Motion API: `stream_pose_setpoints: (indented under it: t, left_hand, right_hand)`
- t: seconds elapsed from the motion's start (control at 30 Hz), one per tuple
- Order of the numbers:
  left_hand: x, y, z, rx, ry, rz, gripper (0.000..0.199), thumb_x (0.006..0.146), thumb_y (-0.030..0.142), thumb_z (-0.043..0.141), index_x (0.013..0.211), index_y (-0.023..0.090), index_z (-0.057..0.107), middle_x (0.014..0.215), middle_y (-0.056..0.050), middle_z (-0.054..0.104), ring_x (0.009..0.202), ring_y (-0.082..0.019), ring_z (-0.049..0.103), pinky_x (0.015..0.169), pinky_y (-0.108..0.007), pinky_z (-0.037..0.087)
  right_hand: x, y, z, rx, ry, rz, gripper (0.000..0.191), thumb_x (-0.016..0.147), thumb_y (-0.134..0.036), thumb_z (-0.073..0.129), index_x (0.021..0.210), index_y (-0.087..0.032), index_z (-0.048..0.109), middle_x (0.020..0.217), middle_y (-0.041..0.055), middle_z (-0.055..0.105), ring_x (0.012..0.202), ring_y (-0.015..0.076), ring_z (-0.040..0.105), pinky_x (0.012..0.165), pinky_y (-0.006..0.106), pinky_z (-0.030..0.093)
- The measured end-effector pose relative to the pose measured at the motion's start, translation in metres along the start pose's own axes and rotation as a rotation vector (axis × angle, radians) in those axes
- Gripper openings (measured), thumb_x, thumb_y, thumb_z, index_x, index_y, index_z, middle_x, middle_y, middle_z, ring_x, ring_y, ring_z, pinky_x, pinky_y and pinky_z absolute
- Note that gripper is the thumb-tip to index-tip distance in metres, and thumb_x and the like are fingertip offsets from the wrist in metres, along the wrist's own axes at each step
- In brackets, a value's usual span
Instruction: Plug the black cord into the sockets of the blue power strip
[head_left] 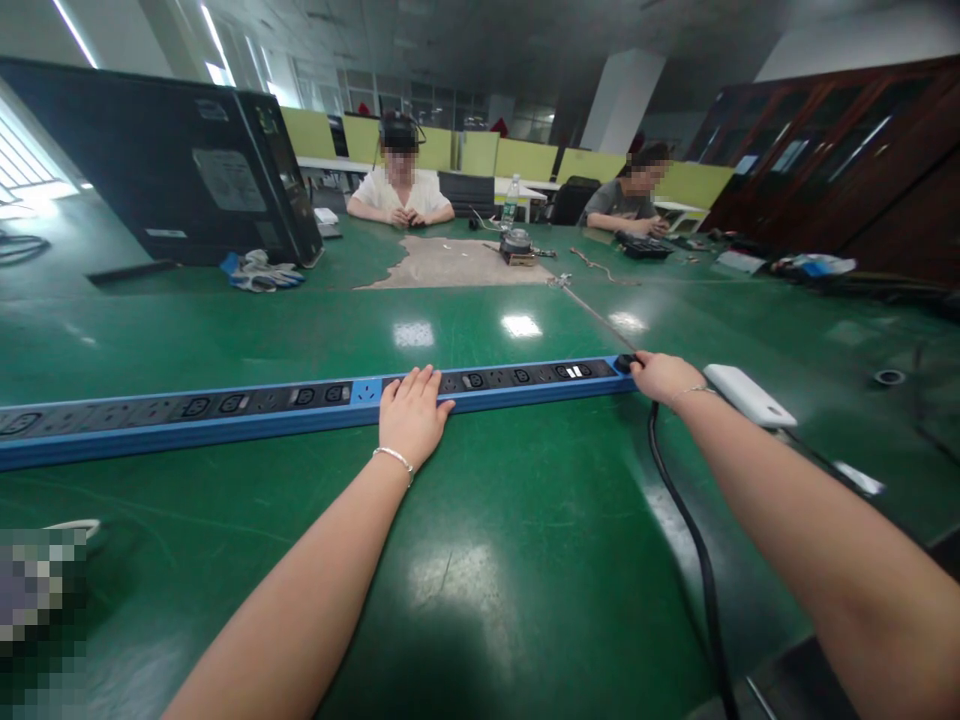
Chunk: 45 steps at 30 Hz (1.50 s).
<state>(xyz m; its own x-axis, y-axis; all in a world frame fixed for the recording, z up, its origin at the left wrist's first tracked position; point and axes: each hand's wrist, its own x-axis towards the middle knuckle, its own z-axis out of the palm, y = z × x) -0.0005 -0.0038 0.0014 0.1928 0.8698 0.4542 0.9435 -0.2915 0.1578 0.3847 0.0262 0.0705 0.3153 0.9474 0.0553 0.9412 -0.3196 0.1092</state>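
touching strip (300,423) (labels (574,372) illegible), left hand (412,412), right hand (666,379) holding plug (624,364)

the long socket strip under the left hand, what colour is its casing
Blue casing, with mostly black socket panels; clearest in the head view.

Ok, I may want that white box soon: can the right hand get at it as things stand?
Probably yes: the white box lies close by the right hand, with nothing on top, though that hand seems busy gripping the cable.
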Motion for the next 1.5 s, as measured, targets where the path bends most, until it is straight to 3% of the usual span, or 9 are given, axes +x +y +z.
stream_pose_setpoints:
  t: [0.1,0.23,0.33,0.47,0.67,1.5]
  left_hand:
    - [0.0,0.0,0.0,-0.01,0.007,-0.004,0.046,0.09,0.04,0.038,0.132,0.022,0.048,0.14,-0.006,0.048,0.131,-0.023,0.041,0.108,-0.041,0.026]
    - [0.0,0.0,0.0,-0.017,0.009,0.001,0.047,0.09,0.04,0.038,0.131,0.02,0.048,0.14,-0.007,0.049,0.13,-0.023,0.041,0.107,-0.041,0.026]
    - [0.0,0.0,0.001,-0.022,0.013,0.004,0.047,0.09,0.04,0.038,0.131,0.019,0.048,0.14,-0.008,0.049,0.131,-0.023,0.041,0.107,-0.042,0.026]
    - [0.0,0.0,0.001,-0.024,0.012,0.003,0.046,0.09,0.039,0.038,0.131,0.02,0.048,0.139,-0.008,0.049,0.13,-0.023,0.041,0.107,-0.042,0.026]
    - [0.0,0.0,-0.001,-0.015,0.003,0.011,0.047,0.09,0.04,0.039,0.131,0.019,0.048,0.14,-0.007,0.049,0.13,-0.023,0.041,0.107,-0.042,0.027]
    - [0.0,-0.001,0.001,0.006,0.009,0.006,0.048,0.09,0.04,0.039,0.131,0.018,0.048,0.139,-0.009,0.049,0.13,-0.024,0.041,0.106,-0.042,0.026]
  right_hand:
    - [-0.004,0.0,-0.01,0.057,0.023,0.011,0.044,0.087,-0.034,0.036,0.118,-0.016,0.062,0.109,0.0145,0.067,0.097,0.0272,0.063,0.079,0.034,0.047]
    - [-0.007,0.009,-0.037,0.144,0.148,0.126,0.046,0.089,-0.033,0.033,0.122,-0.015,0.059,0.115,0.015,0.065,0.102,0.0269,0.061,0.08,0.031,0.046]
    - [-0.01,0.01,-0.05,0.192,0.132,0.086,0.048,0.089,-0.035,0.035,0.125,-0.013,0.058,0.118,0.0149,0.063,0.105,0.0267,0.06,0.082,0.03,0.046]
    - [-0.012,-0.003,-0.039,0.178,0.063,-0.024,0.046,0.089,-0.035,0.037,0.124,-0.014,0.059,0.121,0.0114,0.063,0.11,0.0244,0.058,0.086,0.028,0.044]
    - [-0.009,-0.02,-0.016,0.098,0.024,-0.05,0.044,0.089,-0.034,0.036,0.12,-0.016,0.062,0.117,0.0117,0.065,0.106,0.024,0.061,0.083,0.027,0.045]
    - [-0.017,-0.035,-0.007,-0.08,-0.002,-0.025,0.042,0.09,-0.032,0.031,0.113,-0.016,0.061,0.102,0.0171,0.067,0.089,0.0267,0.065,0.074,0.036,0.047]
